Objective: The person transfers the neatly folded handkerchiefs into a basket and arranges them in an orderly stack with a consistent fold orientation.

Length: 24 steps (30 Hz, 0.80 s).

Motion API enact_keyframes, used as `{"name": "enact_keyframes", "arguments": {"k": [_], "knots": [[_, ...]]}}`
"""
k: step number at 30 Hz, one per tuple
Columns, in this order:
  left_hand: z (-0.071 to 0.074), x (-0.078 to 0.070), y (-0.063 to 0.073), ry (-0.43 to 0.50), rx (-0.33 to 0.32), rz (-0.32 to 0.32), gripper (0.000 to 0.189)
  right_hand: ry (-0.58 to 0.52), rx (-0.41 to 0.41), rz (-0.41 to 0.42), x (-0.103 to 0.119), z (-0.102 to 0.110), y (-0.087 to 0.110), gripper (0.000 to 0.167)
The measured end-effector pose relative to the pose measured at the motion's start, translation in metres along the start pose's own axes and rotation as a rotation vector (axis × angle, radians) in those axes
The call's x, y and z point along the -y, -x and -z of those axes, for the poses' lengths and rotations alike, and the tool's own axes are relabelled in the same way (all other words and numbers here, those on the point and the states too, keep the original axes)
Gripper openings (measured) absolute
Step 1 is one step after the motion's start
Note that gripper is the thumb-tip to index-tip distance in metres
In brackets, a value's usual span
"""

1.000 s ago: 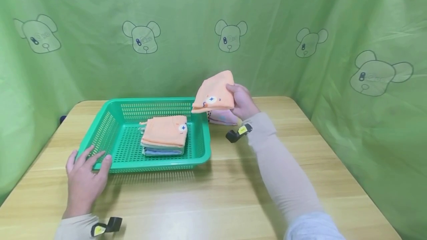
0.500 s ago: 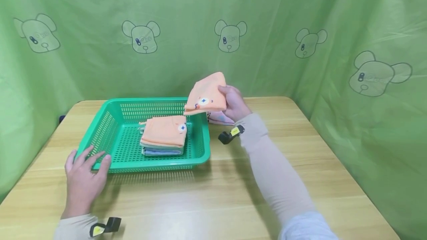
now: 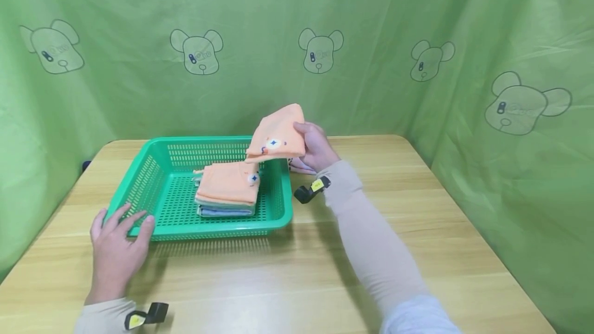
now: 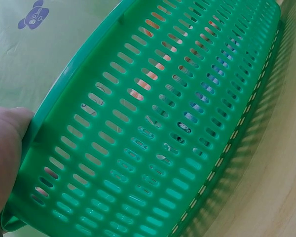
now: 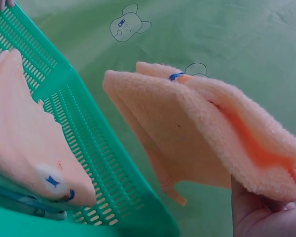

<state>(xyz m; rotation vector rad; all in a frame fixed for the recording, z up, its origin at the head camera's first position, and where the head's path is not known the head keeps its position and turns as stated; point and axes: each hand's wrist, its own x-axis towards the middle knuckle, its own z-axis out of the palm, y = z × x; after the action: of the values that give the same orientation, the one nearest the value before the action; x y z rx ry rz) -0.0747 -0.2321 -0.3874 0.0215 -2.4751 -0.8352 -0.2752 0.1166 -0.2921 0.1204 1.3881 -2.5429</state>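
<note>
A folded peach towel [image 3: 278, 135], printed with a white muzzle and blue star nose, hangs tilted above the right side of a green plastic basket [image 3: 289, 195]. My right hand [image 3: 317, 146] pinches its right edge, thumb on the near face. In the right wrist view the towel's [image 5: 158, 113] layers fan apart and a small loop dangles. Inside the basket lies a stack of folded towels with a similar peach towel [image 3: 227, 184] on top. My left hand [image 3: 118, 251] grips the basket's front left corner, fingers over the rim; the left wrist view shows only part of it.
A folded pinkish-purple towel [image 3: 300, 166] lies on the wooden table [image 3: 394, 210] right of the basket, mostly hidden behind the right hand. A green curtain [image 3: 260, 86] with bear-head drawings surrounds the table. The basket wall [image 4: 138, 123] is slotted.
My right hand has carried the peach towel leftward and slightly down, from beside the basket to over its right rim. The left hand and basket stay in place.
</note>
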Motion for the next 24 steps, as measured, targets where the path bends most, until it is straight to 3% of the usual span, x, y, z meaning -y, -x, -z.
{"name": "enact_keyframes", "arguments": {"k": [15,24], "knots": [[0.001,0.0,-0.002,-0.007,-0.007,-0.014,0.043,-0.013,0.044,-0.08,-0.015,-0.008,-0.003,0.044],[0.0,0.0,-0.001,-0.01,-0.008,-0.021,0.042,-0.019,-0.022,-0.092,-0.023,-0.013,-0.005,0.046]]}}
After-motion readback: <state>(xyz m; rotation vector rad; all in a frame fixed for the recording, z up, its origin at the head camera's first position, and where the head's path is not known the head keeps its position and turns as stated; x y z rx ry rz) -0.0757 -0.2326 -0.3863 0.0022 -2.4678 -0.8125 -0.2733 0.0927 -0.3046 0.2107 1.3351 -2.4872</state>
